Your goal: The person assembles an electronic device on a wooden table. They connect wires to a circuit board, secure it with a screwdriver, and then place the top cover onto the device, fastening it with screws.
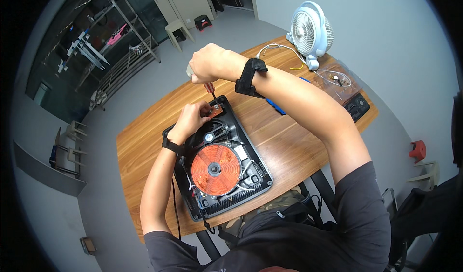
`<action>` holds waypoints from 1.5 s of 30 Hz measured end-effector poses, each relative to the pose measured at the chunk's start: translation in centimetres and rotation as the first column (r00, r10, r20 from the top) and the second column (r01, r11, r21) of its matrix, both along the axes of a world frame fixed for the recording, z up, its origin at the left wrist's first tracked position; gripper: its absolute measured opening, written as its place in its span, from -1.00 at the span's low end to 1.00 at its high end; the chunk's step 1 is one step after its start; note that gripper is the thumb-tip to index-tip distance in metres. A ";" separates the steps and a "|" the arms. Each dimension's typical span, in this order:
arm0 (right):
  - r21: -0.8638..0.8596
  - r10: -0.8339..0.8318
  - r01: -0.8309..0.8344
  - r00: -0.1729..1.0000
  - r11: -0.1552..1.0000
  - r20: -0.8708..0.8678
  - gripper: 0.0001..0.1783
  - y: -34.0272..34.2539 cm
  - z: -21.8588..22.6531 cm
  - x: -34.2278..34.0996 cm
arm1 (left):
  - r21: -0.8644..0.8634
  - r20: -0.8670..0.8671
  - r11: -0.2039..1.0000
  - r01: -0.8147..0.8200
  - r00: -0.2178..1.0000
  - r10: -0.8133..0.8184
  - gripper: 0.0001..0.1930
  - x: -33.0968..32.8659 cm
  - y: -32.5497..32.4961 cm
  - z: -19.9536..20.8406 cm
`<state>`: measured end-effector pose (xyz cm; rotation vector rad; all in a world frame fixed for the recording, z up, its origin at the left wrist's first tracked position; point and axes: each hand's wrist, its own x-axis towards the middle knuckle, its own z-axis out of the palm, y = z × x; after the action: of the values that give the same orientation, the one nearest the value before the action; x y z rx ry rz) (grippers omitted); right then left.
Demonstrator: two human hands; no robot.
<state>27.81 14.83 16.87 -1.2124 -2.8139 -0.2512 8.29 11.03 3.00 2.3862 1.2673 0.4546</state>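
Observation:
An opened induction cooker base [264, 175] lies on the wooden table in front of me. Its round copper-red coil [202, 168] fills the near half, with a black cooling fan [223, 129] beyond it. At the far end sits a small orange-brown circuit board [217, 110]. My right hand [207, 64] is closed around the handle of a screwdriver [210, 87], which points down with its shaft reaching the board. The tip's exact seat is too small to tell. My left hand [190, 118] has its bent fingers gripping the board's left edge; the fingertips are partly hidden.
A light-blue desk fan [305, 33] stands at the table's far right, beside white cables and a clear plastic bag [340, 81]. A black tray-like item [358, 108] lies at the right edge. Something blue [276, 106] shows under my right forearm. A dark power cord [175, 207] runs left of the cooker.

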 end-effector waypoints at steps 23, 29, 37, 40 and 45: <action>0.032 0.054 -0.051 0.994 0.998 -0.097 -0.58 0.2 -2.1 0.7 | 0.023 0.017 1.000 -0.003 1.000 0.003 -0.69 0.0 -0.7 0.3; -0.101 0.098 -0.116 0.981 0.988 -0.167 -0.58 0.1 -2.0 0.5 | 0.044 -0.036 0.999 -0.005 0.999 0.006 -0.69 0.0 -0.2 -0.2; -0.166 -0.042 0.029 0.996 0.986 -0.079 -0.53 0.8 -1.9 -0.8 | 0.054 0.080 0.998 0.025 0.996 -0.029 -0.68 -0.2 -0.2 -0.8; -0.139 0.003 -0.019 0.993 0.990 -0.116 -0.50 0.5 -1.9 -0.7 | 0.047 0.081 0.999 0.020 0.996 -0.023 -0.69 -0.3 -0.1 -0.9; -0.173 -0.011 -0.017 0.987 0.985 -0.162 -0.55 1.1 -2.2 -0.3 | 0.058 0.061 0.998 0.025 0.998 -0.028 -0.69 -0.2 -0.4 -0.6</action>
<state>27.51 15.94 14.70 -1.1996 -2.7419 0.0934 8.10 10.64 2.43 2.4137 1.2100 0.5589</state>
